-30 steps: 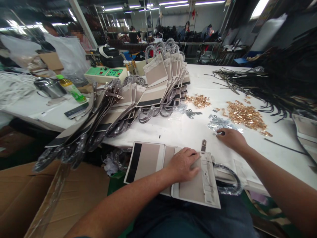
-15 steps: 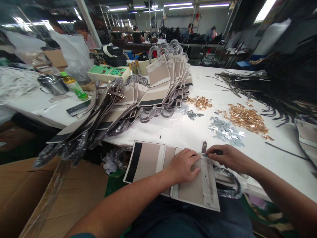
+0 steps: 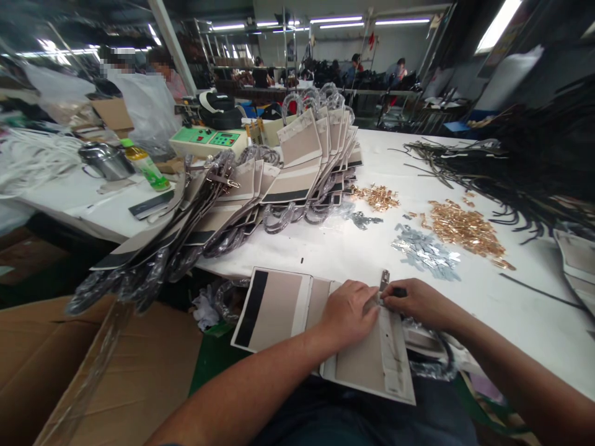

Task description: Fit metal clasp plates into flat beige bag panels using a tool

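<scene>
A beige bag panel [image 3: 357, 368] with a folded flap and black strip lies open at the table's front edge, partly over my lap. My left hand [image 3: 351, 313] rests flat on it, thumb and forefinger apart near the pale reinforcing strip [image 3: 389, 353]. My right hand [image 3: 421, 302] is closed in a pinch at the panel's upper edge, around a small dark-handled tool [image 3: 398, 292] whose tip is hidden. Just beyond the fingertips a small metal clasp piece [image 3: 385, 279] sticks out. A plastic-wrapped handle [image 3: 439, 356] curves out on the right.
Stacked bag panels [image 3: 297, 179] with wrapped handles fill the table's left. Gold fittings [image 3: 467, 232] and silver plates [image 3: 425, 251] lie in piles beyond my hands. Dark straps [image 3: 446, 161] spread at the right. A cardboard box [image 3: 139, 365] stands at lower left.
My right hand has shifted slightly left and down, closer to my left fingers. The left hand's thumb and forefinger have drawn a little closer together.
</scene>
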### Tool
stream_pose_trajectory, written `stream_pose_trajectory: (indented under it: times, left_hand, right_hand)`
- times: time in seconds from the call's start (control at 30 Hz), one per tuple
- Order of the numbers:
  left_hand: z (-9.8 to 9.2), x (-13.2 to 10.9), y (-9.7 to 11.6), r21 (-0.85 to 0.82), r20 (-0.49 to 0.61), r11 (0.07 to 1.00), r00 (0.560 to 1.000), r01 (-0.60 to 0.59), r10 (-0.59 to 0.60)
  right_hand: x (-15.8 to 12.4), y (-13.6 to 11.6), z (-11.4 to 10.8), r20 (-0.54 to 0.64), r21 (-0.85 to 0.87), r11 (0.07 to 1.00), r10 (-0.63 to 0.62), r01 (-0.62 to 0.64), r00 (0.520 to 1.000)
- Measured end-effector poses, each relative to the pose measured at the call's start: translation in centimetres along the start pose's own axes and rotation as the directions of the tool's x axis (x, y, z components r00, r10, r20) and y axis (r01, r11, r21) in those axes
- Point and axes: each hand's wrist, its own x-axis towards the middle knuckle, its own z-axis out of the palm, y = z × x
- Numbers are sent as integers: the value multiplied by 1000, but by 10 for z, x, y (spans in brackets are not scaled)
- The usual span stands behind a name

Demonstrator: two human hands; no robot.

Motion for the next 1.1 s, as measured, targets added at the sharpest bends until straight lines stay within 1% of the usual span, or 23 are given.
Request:
stream_pose_trajectory:
  times: [0.1, 0.27, 0.33, 0.4, 0.47, 0.5, 0.53, 0.6, 0.67, 0.8, 0.87, 0.9, 0.97, 1.1]
  left_hand:
    - [0, 2, 2, 8, -4, 1000, 1000, 11, -11]
    - [3, 4, 2, 39, -36, 999, 999, 23, -22]
    - [3, 5, 2, 45, -39, 999, 999, 18, -16]
    - [3, 6, 1, 40, -40, 999, 999, 22, -21]
    - [2, 6, 1, 20, -41, 999, 999, 35, -34]
    - [2, 6, 1, 7, -41, 999, 998, 40, -40]
    - [2, 6, 1, -4, -43, 999, 998, 46, -46]
    - [4, 6, 1, -19, -44, 998, 997, 58, -59]
    - [6, 5, 1, -22, -48, 997, 996, 71, -71]
    - [13, 4, -3, -29, -71, 995, 993, 95, -97]
    - [17, 3, -8, -34, -77, 996, 993, 84, -87]
    - [19, 3, -11, -33, -77, 997, 994, 69, -71]
    - [24, 3, -18, -24, -76, 999, 997, 28, -30]
    - [33, 4, -29, -2, -78, 999, 996, -43, 42]
  right_hand:
    - [1, 3, 6, -59, -41, 999, 6, -8, 998]
    - [-4, 12, 22, -156, -231, 973, -27, -10, 987]
    - [-5, 14, 24, -186, -296, 955, -55, -2, 981]
    - [-4, 13, 19, -153, -307, 952, -69, 19, 986]
    - [3, 7, 6, -91, -259, 965, -60, 34, 994]
    - [10, 4, -2, -83, -235, 972, -47, 26, 995]
    - [19, 0, -12, -98, -223, 975, -28, 5, 995]
    - [46, -5, -29, -185, -235, 970, 14, -58, 983]
    - [80, -6, -43, -277, -266, 956, 52, -128, 959]
    - [154, 5, -61, -403, -296, 920, 123, -256, 907]
    - [182, 16, -72, -458, -297, 898, 164, -324, 874]
    - [193, 22, -77, -474, -294, 889, 183, -351, 861]
    - [208, 36, -88, -480, -291, 876, 213, -384, 851]
    - [224, 57, -101, -436, -296, 875, 234, -384, 869]
